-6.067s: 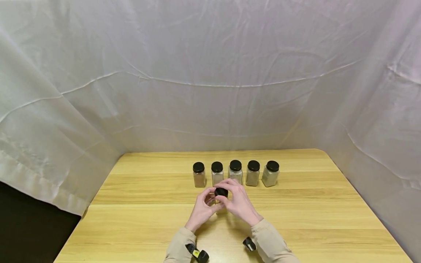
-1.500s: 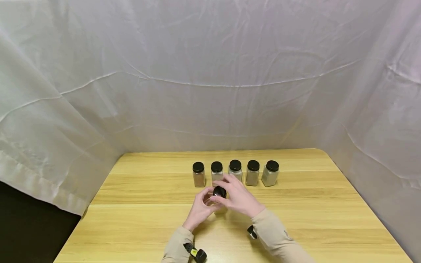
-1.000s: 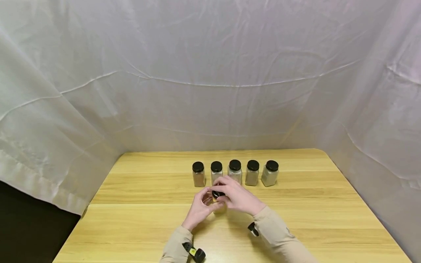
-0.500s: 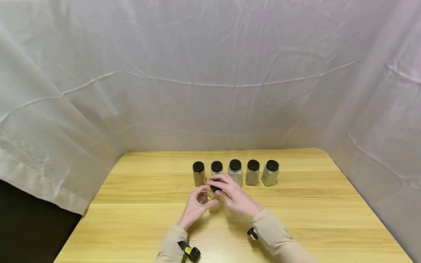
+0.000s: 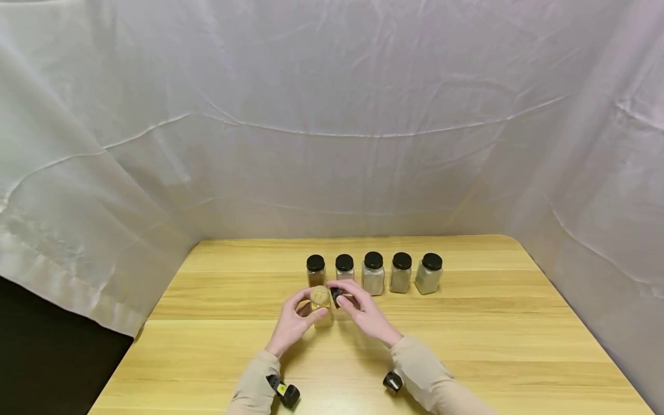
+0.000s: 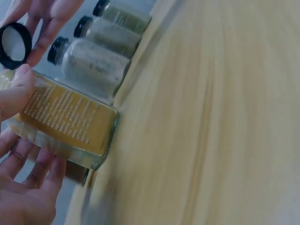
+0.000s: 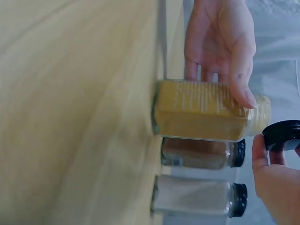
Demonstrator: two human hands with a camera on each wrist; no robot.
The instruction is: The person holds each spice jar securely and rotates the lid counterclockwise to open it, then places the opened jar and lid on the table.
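A square glass spice jar [image 5: 324, 317] of yellow powder stands upright on the table, its perforated shaker top uncovered. My left hand [image 5: 290, 324] holds it around the upper body, thumb on the near side and fingers on the far side. Printed lettering covers one face of the jar [image 6: 65, 115] in the left wrist view. Just right of the jar's top, my right hand [image 5: 367, 316] pinches a black screw lid [image 5: 336, 296] between thumb and fingers. That lid [image 7: 280, 134] is tilted on edge and apart from the neck in the right wrist view; its pale inside faces the left wrist camera.
Behind the hands stands a row of several black-capped spice jars, from a brown-filled jar [image 5: 315, 272] at left to a greenish-grey one [image 5: 428, 278] at right. The wooden table [image 5: 493, 323] ends at a hanging grey-white sheet [image 5: 332, 178].
The black lid, earlier on the jar under my right hand's fingers, has come off, baring the shaker top. My left hand and the jar have shifted left.
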